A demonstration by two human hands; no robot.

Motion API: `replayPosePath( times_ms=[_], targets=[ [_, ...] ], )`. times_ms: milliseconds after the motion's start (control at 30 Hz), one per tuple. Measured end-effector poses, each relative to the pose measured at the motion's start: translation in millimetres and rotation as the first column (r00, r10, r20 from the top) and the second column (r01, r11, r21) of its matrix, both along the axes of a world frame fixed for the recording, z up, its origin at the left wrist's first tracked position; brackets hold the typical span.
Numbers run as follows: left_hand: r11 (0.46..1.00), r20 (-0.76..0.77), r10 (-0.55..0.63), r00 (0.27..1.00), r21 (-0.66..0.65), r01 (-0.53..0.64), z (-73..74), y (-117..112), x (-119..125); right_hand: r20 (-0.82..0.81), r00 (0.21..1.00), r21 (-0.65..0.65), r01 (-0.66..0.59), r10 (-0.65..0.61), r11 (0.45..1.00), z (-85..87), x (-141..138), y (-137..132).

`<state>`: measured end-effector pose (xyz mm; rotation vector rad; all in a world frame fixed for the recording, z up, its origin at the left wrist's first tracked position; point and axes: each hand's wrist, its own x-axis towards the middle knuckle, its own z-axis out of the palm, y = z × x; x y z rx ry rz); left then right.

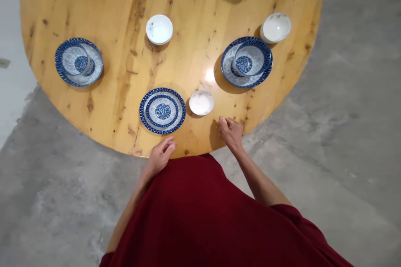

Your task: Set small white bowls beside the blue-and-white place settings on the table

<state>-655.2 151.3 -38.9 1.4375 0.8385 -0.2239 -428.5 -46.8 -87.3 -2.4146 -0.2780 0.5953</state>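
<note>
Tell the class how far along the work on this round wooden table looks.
Done: blue-patterned bowls sit on plates at the left and right. In hand: nothing; the left hand and right hand rest empty at the table edge. Left: the front blue plate holds no bowl, and the white dish beside it stands apart.

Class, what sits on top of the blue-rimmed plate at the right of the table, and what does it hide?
A blue-and-white bowl rests on the plate, whose rim shows around it. The plate's centre is covered and cannot be seen.
</note>
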Motion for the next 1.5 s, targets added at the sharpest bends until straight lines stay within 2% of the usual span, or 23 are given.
replayPosePath(
  times_ms=[100,233,333,433,567,667,833,967,1100,1200,1300,1400,1500],
  targets=[
    [0.995,0.010,0.011,1.000,0.099,-0.012,3.0,-10.0,-7.4,-0.062,0.991,0.107,0.127,-0.121,0.986,5.3,-10.2,2.4],
    [0.984,0.007,-0.041,0.999,0.171,0.039,11.0,-19.4,-14.2,-0.078,0.980,0.204,0.196,-0.184,0.959,18.0,-18.8,6.9],
    [0.972,0.012,-0.113,0.994,0.209,0.108,15.1,-14.8,-26.8,-0.050,0.976,0.232,0.216,-0.210,0.948,24.2,-24.9,12.5],
    [0.951,0.040,-0.157,0.987,0.276,0.140,13.6,-0.7,-48.8,-0.027,0.968,0.267,0.248,-0.250,0.931,28.5,-38.3,25.6],
    [0.934,0.066,-0.136,0.988,0.341,0.106,8.5,30.3,-86.8,-0.017,0.966,0.311,0.252,-0.260,0.916,36.0,-75.1,54.2],
    [0.933,0.101,-0.090,0.991,0.356,0.049,8.7,60.6,-117.7,-0.038,0.962,0.344,0.268,-0.272,0.900,40.4,-119.2,77.9],
    [0.900,0.162,0.124,0.979,0.397,-0.180,14.4,119.6,-174.0,-0.058,0.966,0.357,0.257,-0.253,0.898,41.5,-199.9,113.9],
    [0.855,0.177,0.251,0.952,0.420,-0.304,12.7,164.8,-218.7,-0.041,0.970,0.382,0.237,-0.240,0.893,50.7,-233.8,140.0],
    [0.845,0.201,0.301,0.932,0.396,-0.358,2.9,194.0,-244.7,0.004,0.973,0.403,0.209,-0.230,0.891,72.3,-237.8,163.7],
    [0.854,0.203,0.316,0.927,0.365,-0.371,-2.5,203.3,-245.9,0.048,0.979,0.397,0.164,-0.199,0.903,86.7,-232.3,181.8],
    [0.871,0.196,0.304,0.932,0.338,-0.356,-3.1,208.5,-239.5,0.074,0.988,0.373,0.099,-0.136,0.923,93.8,-222.7,203.6],
    [0.891,0.176,0.270,0.947,0.327,-0.314,-3.6,219.8,-233.2,0.147,0.987,0.349,0.009,-0.064,0.937,97.3,-203.1,229.8],
    [0.903,0.142,0.229,0.963,0.339,-0.265,-7.5,241.6,-224.8,0.196,0.980,0.341,-0.037,-0.033,0.939,103.2,-166.2,256.7]
  ],
)
